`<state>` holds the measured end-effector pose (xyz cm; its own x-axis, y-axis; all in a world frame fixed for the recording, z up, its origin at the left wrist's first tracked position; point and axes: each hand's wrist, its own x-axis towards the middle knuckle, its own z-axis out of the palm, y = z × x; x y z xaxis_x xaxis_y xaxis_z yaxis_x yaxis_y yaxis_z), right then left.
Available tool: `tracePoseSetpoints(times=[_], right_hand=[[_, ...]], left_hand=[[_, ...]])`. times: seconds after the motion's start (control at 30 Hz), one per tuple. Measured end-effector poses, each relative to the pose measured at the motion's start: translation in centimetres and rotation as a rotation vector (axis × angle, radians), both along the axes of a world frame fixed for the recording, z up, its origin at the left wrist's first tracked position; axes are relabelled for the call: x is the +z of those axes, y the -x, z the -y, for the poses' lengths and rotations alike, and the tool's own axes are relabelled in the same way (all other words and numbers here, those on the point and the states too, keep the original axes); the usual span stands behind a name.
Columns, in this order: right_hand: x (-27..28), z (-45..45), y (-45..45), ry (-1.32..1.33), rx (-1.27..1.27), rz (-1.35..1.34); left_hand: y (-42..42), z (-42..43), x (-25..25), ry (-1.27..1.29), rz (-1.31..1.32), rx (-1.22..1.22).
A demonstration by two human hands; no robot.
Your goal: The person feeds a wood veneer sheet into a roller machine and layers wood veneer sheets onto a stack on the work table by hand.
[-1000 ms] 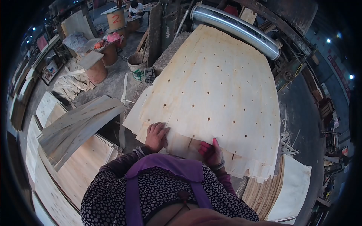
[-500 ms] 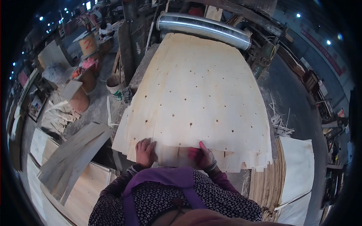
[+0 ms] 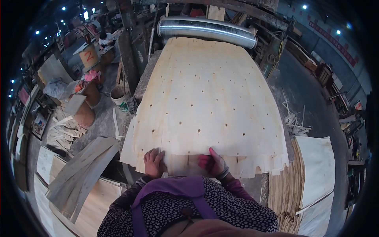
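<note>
A large pale wood veneer sheet point(image 3: 209, 94) with small dark knots lies on top of other sheets in front of me. At its near edge, left of centre, my left hand point(image 3: 154, 162) rests with bent fingers at the sheet. My right hand point(image 3: 213, 162), its fingertips tinted pink, is at the same edge farther right, thumb up on the top sheet and fingers curled at the edge. The edges of lower sheets stick out raggedly below the top one. Beyond the far end lies a shiny metal roller point(image 3: 207, 31).
Thin veneer strips point(image 3: 85, 173) lie across boards at the left. To the right stands a veneer stack point(image 3: 316, 170). A bucket point(image 3: 119, 96), wooden drums point(image 3: 89, 57) and scrap pieces point(image 3: 65, 128) are at the back left. A person point(image 3: 106, 39) sits far off.
The camera view has turned and shifted, so the sheets and roller appear farther left and straighter. Both hands remain at the near edge with nearly the same grip.
</note>
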<state>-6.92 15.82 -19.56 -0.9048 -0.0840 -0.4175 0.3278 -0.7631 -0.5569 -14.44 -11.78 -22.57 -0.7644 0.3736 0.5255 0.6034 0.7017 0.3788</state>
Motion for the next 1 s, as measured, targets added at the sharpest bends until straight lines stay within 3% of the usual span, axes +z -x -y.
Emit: tracePoseSetpoints(times=[0.17, 0.63, 0.83, 1.0], right_hand=[[-1.8, -0.8, -0.1, 0.065, 0.023, -0.003], [0.1, 0.2, -0.1, -0.014, -0.024, 0.013], [-2.4, -0.9, 0.1, 0.120, 0.023, -0.049], [-0.8, -0.3, 0.0, 0.063, 0.000, -0.013]], left_hand=[[-0.1, 0.1, -0.1, 0.010, 0.000, -0.006], [0.0, -0.2, -0.3, -0.012, -0.019, 0.012], [0.0, -0.1, -0.6, -0.011, -0.015, 0.014], [0.0, -0.2, -0.5, 0.002, -0.011, 0.018]])
